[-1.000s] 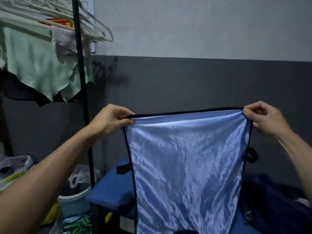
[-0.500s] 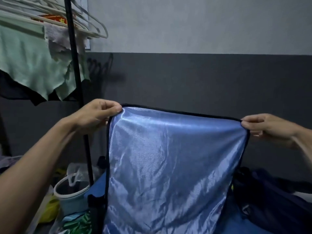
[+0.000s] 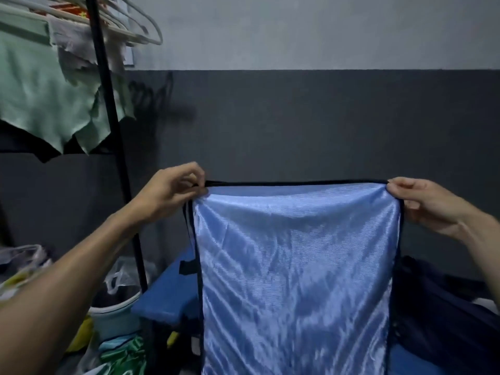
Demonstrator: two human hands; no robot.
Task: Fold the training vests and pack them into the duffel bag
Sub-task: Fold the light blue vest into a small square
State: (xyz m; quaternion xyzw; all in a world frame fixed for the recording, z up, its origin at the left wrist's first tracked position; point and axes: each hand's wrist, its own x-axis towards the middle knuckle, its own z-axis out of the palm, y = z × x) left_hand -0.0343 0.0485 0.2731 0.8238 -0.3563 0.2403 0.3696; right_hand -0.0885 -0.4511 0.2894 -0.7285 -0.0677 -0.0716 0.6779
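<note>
I've got my left hand [image 3: 173, 189] at nine o'clock and right hand [image 3: 422, 204] at three pinching the blue vest [image 3: 295, 266] taut: folding unstarted, packing left.

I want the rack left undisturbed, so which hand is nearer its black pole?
Left. The left hand pinches the vest corner just right of the black pole; the right hand pinches the far corner, across the vest's width.

Shiny light-blue vest [image 3: 295, 266] with black edging, held up flat and hanging straight down, top edge stretched level, a short black strap at its left side, dark navy duffel bag [image 3: 443, 315] low at right, partly behind it
</note>
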